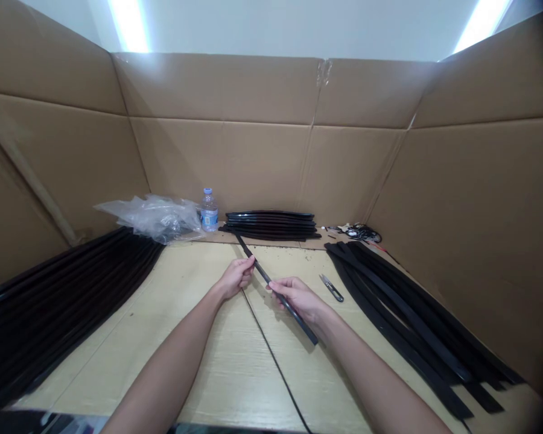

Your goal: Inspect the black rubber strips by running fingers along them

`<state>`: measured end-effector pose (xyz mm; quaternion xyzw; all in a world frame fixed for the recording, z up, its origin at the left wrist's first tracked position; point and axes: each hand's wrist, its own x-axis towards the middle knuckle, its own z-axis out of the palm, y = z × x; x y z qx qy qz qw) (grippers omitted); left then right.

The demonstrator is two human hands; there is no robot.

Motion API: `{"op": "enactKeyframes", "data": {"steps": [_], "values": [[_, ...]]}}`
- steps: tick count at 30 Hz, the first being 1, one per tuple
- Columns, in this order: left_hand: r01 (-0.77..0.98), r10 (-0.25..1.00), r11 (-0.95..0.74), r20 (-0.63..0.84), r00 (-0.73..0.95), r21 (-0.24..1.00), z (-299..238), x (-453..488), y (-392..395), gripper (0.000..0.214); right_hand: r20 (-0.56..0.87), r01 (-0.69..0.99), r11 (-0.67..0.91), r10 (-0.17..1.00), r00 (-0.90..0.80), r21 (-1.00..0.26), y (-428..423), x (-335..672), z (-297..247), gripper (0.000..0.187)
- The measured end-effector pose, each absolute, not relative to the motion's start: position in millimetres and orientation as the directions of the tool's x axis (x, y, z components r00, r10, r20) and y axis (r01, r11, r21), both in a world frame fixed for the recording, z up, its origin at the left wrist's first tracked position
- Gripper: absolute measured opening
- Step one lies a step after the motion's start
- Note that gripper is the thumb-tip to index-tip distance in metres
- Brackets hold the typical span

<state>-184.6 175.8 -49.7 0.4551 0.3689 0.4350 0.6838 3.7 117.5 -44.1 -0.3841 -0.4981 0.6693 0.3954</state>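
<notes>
A narrow black strip (302, 325) runs slantwise over the middle of the table, and both my hands are on it. My left hand (236, 278) is closed near the strip's far part, thumb and fingers pinched at its side. My right hand (298, 295) is closed around the strip farther down, thumb on top. From under my left hand a thin black cord (271, 355) trails toward the table's near edge; whether the fingers hold it is hidden. Thread snips (332, 288) lie on the table, right of my right hand.
Black strips are piled at left (72, 301), more flat strips (402, 313) lie at right, and a stack of short dark strips (271, 224) is at the back. A water bottle (209, 211), plastic bags (163, 217) and tangled cords (362, 232) stand before cardboard walls (221, 157).
</notes>
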Motion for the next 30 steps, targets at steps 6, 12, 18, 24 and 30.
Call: {"op": "enactKeyframes", "data": {"steps": [6, 12, 18, 24, 30], "values": [[-0.245, 0.923, 0.208, -0.107, 0.371, 0.947, -50.5, -184.6, 175.4, 0.042, -0.123, -0.142, -0.204, 0.890, -0.439, -0.969, 114.7, 2.8, -42.0, 0.039], [-0.242, 0.938, 0.190, -0.103, 0.330, 0.952, -51.5, -184.8, 177.8, 0.042, -0.128, -0.169, -0.198, 0.925, -0.357, -0.966, 118.3, 2.2, -45.8, 0.032], [-0.241, 0.945, 0.169, -0.087, 0.316, 0.956, -50.3, -182.0, 175.9, 0.041, -0.214, -0.235, -0.310, 0.908, -0.359, -0.921, 120.1, 1.6, -45.8, 0.020], [-0.240, 0.942, 0.167, -0.083, 0.327, 0.956, -51.2, -181.7, 176.2, 0.043, -0.208, -0.222, -0.305, 0.903, -0.375, -0.926, 116.0, -1.8, -46.2, 0.026], [-0.236, 0.934, 0.182, -0.092, 0.345, 0.955, -54.2, -183.7, 177.6, 0.043, -0.131, -0.236, -0.209, 0.942, -0.309, -0.949, 117.1, -2.1, -45.0, 0.041]]}}
